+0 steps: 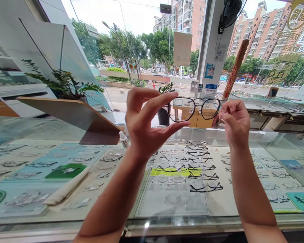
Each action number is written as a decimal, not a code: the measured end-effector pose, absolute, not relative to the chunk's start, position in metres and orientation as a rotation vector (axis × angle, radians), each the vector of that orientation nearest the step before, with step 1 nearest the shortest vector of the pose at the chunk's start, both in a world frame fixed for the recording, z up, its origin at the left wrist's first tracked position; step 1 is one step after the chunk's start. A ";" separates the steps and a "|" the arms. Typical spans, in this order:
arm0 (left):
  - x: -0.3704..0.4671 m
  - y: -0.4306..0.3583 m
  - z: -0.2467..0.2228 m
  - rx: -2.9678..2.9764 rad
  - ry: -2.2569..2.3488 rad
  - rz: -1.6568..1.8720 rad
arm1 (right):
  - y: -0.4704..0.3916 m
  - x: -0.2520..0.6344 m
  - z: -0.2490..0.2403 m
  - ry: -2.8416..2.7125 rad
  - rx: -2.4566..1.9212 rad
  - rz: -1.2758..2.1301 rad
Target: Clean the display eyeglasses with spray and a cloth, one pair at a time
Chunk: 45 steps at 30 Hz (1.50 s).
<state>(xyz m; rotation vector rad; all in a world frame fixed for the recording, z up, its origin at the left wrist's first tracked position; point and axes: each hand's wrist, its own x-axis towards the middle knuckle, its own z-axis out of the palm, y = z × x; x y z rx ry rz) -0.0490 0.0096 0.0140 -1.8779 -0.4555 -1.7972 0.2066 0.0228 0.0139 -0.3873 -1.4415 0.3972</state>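
A pair of eyeglasses point(198, 108) with thin dark, rounded rims is held up in front of me, above the glass counter. My left hand point(148, 121) grips its left rim, with a finger along the top edge and the thumb below. At the other end, my right hand point(235, 122) has its fingers closed near the right hinge; how much of the temple it holds is hidden. Below both hands, several more glasses point(201, 167) lie in rows inside the glass display case point(167, 209).
A white spray bottle point(124, 139) stands on the counter beside my left forearm. Further left are a tilted wooden board point(73, 111) and a leafy plant point(68, 84). A wooden cabinet point(207, 118) stands beyond the counter, before large windows. A black fan point(231, 13) hangs on the pillar.
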 end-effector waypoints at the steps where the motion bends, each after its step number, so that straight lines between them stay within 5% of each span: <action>1: -0.048 0.009 0.015 -1.874 -0.451 -1.790 | 0.023 0.207 0.014 -1.442 -0.384 0.376; 45: -0.043 0.016 0.010 -2.309 -0.577 -2.172 | -0.016 0.194 0.016 -1.681 -0.560 0.042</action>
